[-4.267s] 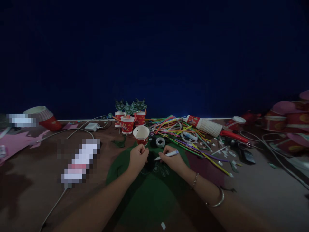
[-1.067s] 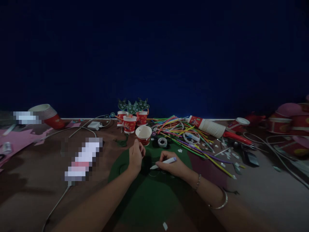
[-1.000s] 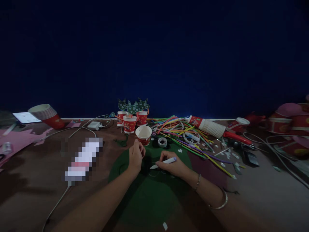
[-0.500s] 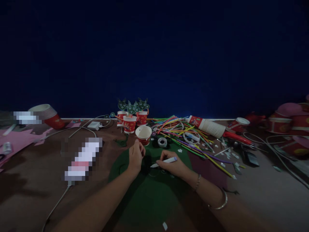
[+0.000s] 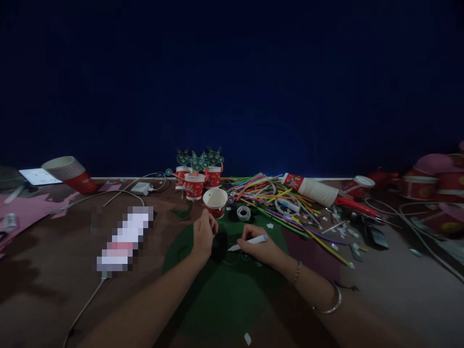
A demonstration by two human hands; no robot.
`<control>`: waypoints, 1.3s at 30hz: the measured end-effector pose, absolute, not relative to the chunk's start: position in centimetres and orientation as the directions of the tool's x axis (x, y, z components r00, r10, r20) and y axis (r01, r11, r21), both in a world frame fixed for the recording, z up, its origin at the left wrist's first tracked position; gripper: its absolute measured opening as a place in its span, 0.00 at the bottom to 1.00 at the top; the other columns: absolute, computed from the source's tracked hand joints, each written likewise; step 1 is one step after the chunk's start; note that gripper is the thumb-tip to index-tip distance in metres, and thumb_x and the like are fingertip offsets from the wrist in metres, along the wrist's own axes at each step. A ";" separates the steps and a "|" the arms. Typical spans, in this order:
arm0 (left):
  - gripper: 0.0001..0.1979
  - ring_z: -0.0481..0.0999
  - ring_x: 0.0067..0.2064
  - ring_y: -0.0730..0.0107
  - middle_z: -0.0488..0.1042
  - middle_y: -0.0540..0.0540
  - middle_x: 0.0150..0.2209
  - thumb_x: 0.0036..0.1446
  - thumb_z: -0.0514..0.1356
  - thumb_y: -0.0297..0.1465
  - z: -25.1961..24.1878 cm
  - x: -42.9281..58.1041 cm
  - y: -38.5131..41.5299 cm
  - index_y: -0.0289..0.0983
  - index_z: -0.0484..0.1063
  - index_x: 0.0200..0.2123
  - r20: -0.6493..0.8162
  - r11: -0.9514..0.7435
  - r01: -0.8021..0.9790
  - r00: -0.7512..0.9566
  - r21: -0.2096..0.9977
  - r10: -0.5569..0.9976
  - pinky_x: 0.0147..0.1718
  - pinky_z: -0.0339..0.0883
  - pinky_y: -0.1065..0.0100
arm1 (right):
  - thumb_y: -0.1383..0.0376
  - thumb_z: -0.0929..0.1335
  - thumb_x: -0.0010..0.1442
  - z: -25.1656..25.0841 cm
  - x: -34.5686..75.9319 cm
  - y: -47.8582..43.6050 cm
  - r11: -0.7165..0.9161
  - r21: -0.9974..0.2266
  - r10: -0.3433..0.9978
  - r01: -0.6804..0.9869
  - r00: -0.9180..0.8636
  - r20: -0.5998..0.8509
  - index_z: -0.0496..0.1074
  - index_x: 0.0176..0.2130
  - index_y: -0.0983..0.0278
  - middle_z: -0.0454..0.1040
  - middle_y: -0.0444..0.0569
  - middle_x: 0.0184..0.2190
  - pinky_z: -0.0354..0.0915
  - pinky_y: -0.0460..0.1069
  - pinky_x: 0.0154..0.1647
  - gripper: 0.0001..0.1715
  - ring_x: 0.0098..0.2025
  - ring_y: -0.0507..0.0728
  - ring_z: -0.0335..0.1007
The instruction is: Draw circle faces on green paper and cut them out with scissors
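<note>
We pinch a white marker [image 5: 253, 239] between the thumb and fingers of our right hand [image 5: 258, 248], its tip slanting down to the left over a round green paper sheet [image 5: 226, 297]. Whether the tip touches the sheet we cannot tell. Faint pale curved lines show on the green just below it.

Our left hand [image 5: 205, 234] is loosely curled above the sheet's upper left part; its fingertips are hidden from us, so we cannot tell whether they press together or pinch anything. Just beyond it an upright paper cup [image 5: 216, 210] opens towards us, with a tape roll [image 5: 243, 213] to its right.

Farther back we see three red paper cups [image 5: 195, 186] bearing green eared cutouts [image 5: 198, 163]; to their right, coloured sticks [image 5: 253, 191] lie heaped beside a toppled cup stack [image 5: 315, 189].
</note>
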State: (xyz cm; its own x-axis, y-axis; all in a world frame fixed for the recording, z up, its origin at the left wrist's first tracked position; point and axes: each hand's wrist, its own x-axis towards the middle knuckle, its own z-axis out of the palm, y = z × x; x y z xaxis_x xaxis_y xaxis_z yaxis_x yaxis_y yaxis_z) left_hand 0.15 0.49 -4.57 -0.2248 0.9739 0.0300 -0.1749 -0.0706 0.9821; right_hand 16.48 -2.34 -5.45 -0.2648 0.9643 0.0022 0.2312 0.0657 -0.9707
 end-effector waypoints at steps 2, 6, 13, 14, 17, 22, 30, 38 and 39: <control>0.24 0.54 0.15 0.78 0.55 0.54 0.10 0.59 0.47 0.40 -4.5 0.2 0.5 0.38 0.52 0.13 0.030 -0.072 -0.179 -0.226 0.981 0.974 0.14 0.43 0.74 | 0.65 0.67 0.46 -5.4 16.5 -2.3 0.064 -0.971 0.966 0.232 -0.260 0.002 0.61 0.21 0.63 0.65 0.39 0.14 0.54 0.42 0.19 0.09 0.17 0.48 0.57; 0.24 0.53 0.14 0.78 0.55 0.53 0.10 0.59 0.47 0.40 -4.4 0.2 0.4 0.38 0.52 0.13 0.004 -0.046 -0.177 -0.230 0.983 0.973 0.14 0.42 0.74 | 0.66 0.67 0.45 -5.2 16.4 -2.3 0.064 -0.971 0.968 0.232 -0.252 0.004 0.60 0.20 0.63 0.64 0.38 0.14 0.53 0.42 0.19 0.10 0.17 0.48 0.56; 0.24 0.53 0.15 0.79 0.55 0.54 0.10 0.59 0.47 0.40 -4.5 0.2 0.4 0.38 0.52 0.13 0.020 -0.063 -0.183 -0.228 0.981 0.973 0.14 0.43 0.74 | 0.66 0.67 0.45 -5.4 16.5 -2.3 0.053 -0.973 0.965 0.227 -0.261 -0.008 0.60 0.20 0.63 0.64 0.38 0.14 0.52 0.41 0.17 0.09 0.17 0.47 0.55; 0.24 0.53 0.15 0.79 0.55 0.54 0.10 0.59 0.47 0.40 -4.5 0.2 0.5 0.38 0.52 0.13 0.020 -0.063 -0.182 -0.228 0.981 0.974 0.14 0.43 0.74 | 0.66 0.66 0.45 -5.4 16.5 -2.3 0.049 -0.973 0.965 0.226 -0.263 -0.013 0.60 0.20 0.63 0.64 0.38 0.14 0.52 0.41 0.17 0.09 0.17 0.47 0.56; 0.24 0.53 0.15 0.78 0.55 0.54 0.10 0.59 0.47 0.40 -4.5 0.2 0.4 0.38 0.52 0.13 0.015 -0.056 -0.171 -0.230 0.984 0.973 0.14 0.43 0.74 | 0.66 0.66 0.46 -5.4 16.4 -2.3 0.043 -0.973 0.964 0.225 -0.264 -0.018 0.60 0.20 0.63 0.65 0.39 0.14 0.52 0.41 0.17 0.09 0.16 0.47 0.56; 0.24 0.52 0.14 0.78 0.55 0.54 0.10 0.59 0.47 0.39 -4.3 0.2 0.4 0.38 0.52 0.13 0.013 -0.054 -0.171 -0.228 0.984 0.974 0.14 0.42 0.74 | 0.67 0.66 0.45 -5.2 16.4 -2.4 0.031 -0.970 0.964 0.243 -0.262 -0.035 0.60 0.20 0.63 0.64 0.38 0.13 0.52 0.41 0.16 0.09 0.16 0.47 0.56; 0.24 0.54 0.15 0.78 0.56 0.53 0.10 0.59 0.47 0.40 -4.5 0.1 0.4 0.38 0.52 0.13 0.028 -0.063 -0.149 -0.223 0.987 0.975 0.14 0.43 0.73 | 0.66 0.67 0.47 -5.4 16.5 -2.4 0.035 -0.967 0.953 0.251 -0.301 -0.044 0.60 0.20 0.63 0.67 0.39 0.13 0.53 0.41 0.16 0.10 0.15 0.47 0.57; 0.24 0.53 0.14 0.78 0.55 0.53 0.10 0.58 0.47 0.42 -4.4 0.1 0.4 0.38 0.52 0.13 0.017 -0.050 -0.140 -0.224 0.989 0.975 0.13 0.42 0.73 | 0.65 0.68 0.48 -5.7 16.5 -2.4 0.023 -0.974 0.940 0.224 -0.336 -0.055 0.62 0.22 0.63 0.66 0.38 0.14 0.52 0.40 0.16 0.10 0.16 0.46 0.56; 0.24 0.53 0.14 0.78 0.56 0.53 0.10 0.58 0.47 0.42 -4.4 0.1 0.4 0.38 0.52 0.13 0.016 -0.048 -0.138 -0.225 0.989 0.974 0.13 0.43 0.73 | 0.65 0.68 0.48 -5.7 16.5 -2.4 0.017 -0.975 0.939 0.222 -0.338 -0.060 0.62 0.22 0.63 0.66 0.38 0.14 0.51 0.40 0.16 0.10 0.16 0.46 0.57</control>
